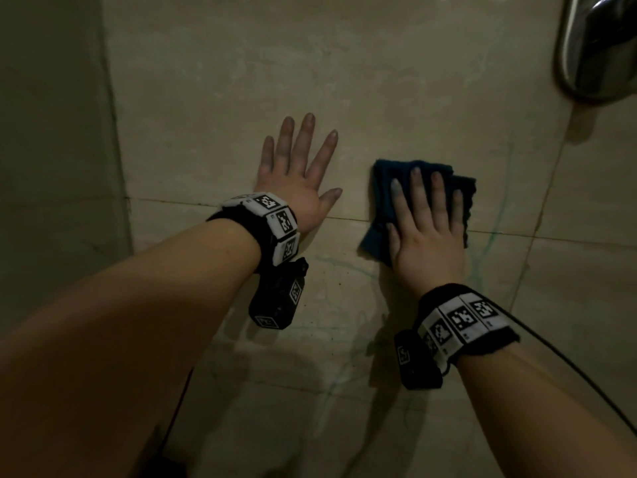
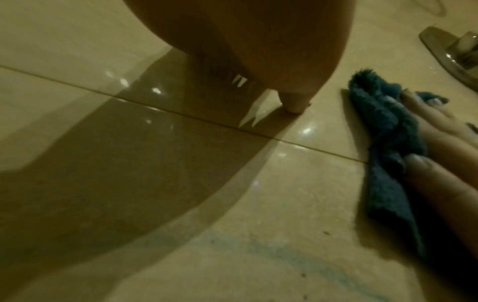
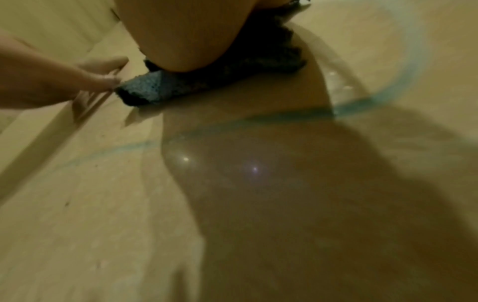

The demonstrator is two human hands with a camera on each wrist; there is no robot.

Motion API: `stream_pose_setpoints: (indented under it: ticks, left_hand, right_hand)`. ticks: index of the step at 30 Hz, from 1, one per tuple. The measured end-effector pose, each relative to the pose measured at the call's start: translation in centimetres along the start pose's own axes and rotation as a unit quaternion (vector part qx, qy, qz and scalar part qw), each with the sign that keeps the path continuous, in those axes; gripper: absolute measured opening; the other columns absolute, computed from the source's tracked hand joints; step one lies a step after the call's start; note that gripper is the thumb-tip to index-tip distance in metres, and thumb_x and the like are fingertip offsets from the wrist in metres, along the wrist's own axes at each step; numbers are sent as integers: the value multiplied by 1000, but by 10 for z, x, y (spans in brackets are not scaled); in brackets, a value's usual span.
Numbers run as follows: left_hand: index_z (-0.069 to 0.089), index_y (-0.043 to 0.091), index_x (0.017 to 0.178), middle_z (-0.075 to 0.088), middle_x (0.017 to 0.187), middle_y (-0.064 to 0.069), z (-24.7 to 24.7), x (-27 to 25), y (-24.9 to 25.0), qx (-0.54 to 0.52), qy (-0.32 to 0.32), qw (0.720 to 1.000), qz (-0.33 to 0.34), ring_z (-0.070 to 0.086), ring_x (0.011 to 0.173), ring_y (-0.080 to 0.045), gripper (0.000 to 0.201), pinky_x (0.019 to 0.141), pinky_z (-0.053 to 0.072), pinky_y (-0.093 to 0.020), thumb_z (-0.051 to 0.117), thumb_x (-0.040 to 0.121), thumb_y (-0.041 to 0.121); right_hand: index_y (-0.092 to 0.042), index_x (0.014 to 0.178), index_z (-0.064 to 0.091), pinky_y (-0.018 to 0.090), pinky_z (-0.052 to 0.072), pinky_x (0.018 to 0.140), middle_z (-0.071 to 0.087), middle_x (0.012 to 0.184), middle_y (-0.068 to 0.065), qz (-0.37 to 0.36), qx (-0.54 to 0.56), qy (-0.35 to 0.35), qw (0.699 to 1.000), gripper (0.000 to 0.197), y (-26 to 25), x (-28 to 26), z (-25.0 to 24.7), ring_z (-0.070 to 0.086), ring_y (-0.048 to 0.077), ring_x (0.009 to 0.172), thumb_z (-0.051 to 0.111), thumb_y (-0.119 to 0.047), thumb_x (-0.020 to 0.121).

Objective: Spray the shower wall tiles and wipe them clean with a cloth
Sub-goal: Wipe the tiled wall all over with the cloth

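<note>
Left hand (image 1: 296, 177) lies flat on the beige wall tiles (image 1: 213, 98), fingers (image 1: 303, 132) spread and straight, holding nothing, looks like bracing. Its thumb tip sits near the cloth's left edge; touching or just apart, can't tell.

Just right of it: one dark teal terry cloth (image 1: 386, 188), folded, lying across the horizontal grout line (image 1: 172, 201). Right hand (image 1: 427, 236) presses it to the wall with flat, extended fingers, thumb along the left edge. No pinch, just palm pressure.

Handling guess: cloth is soft, light, floppy, probably damp; it bunches at the lower left corner. Only pressure holds it against the wall, so it would likely drop if the palm lifts. Better hold probably: palm centred over the fold, thumb hooked on an edge. Tiles are glossy, hard, likely slick where wet.

Faint blue-green streaks (image 1: 489, 236) run below and to the right of the cloth, likely cleaner not yet wiped.

Far upper right: one chrome shower fitting (image 1: 599, 46), well apart from the hands.

Counts: two hands, one cloth, one fitting, no spray bottle in view. Tiles: several, exact number unclear.
</note>
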State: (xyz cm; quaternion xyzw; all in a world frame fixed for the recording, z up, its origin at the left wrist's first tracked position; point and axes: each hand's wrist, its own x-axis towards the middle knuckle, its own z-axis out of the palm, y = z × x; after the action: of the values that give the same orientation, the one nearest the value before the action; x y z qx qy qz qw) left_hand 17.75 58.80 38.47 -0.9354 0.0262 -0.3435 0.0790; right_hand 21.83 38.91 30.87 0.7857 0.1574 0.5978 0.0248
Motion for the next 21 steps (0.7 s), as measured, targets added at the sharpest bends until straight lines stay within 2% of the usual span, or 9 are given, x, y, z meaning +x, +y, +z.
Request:
stream_pose_setpoints:
  ticks: [8, 10, 13, 15, 18, 21]
  left_hand:
    - [-23, 24, 146, -32, 152, -9, -6, -1, 15, -6, -3, 999, -44, -25, 140, -34, 86, 115, -10, -50, 29, 91, 64]
    - [-22, 24, 147, -31, 152, -9, -9, -1, 16, -2, -13, 999, -52, -25, 141, -34, 88, 116, -9, -49, 31, 90, 64]
    - [-20, 22, 148, -29, 153, -11, -16, -3, 18, 2, -20, 998, -53, -22, 141, -34, 91, 116, -8, -47, 34, 89, 65]
    - [-20, 22, 148, -28, 153, -12, -20, -3, 20, 5, -25, 998, -52, -22, 141, -34, 92, 116, -9, -46, 36, 88, 65]
    - [-26, 25, 145, -33, 151, -13, -24, -1, 22, 15, -6, 999, -30, -26, 140, -34, 97, 115, -11, -48, 40, 86, 66]
    - [-33, 26, 141, -37, 149, -13, -28, 5, 31, 28, 7, 999, 34, -29, 139, -35, 113, 113, -12, -49, 51, 78, 71]
  right_hand:
    - [-15, 148, 13, 42, -5, 114, 22, 155, 9, -3, -3, -18, 1000, 59, 10, 14, -8, 15, 29, 142, 26, -39, 95]
    - [-16, 147, 8, 41, -9, 114, 18, 156, 8, 9, -5, -24, 1000, 58, 16, 28, -15, 15, 29, 143, 22, -39, 95]
    - [-21, 146, -3, 41, -12, 113, 5, 158, 5, 16, -11, -53, 998, 57, 24, 39, -21, 3, 27, 146, 18, -41, 96]
    - [-21, 145, -5, 43, -11, 113, 4, 158, 4, 16, -7, -57, 998, 57, 25, 38, -21, 3, 26, 146, 16, -41, 96]
    - [-15, 145, 3, 45, -5, 114, 13, 157, 8, 13, -3, -49, 999, 59, 24, 34, -19, 11, 29, 144, 18, -39, 94]
    - [-13, 146, 10, 46, 1, 115, 20, 155, 9, 17, -9, -38, 999, 59, 26, 20, -16, 17, 30, 143, 23, -38, 94]
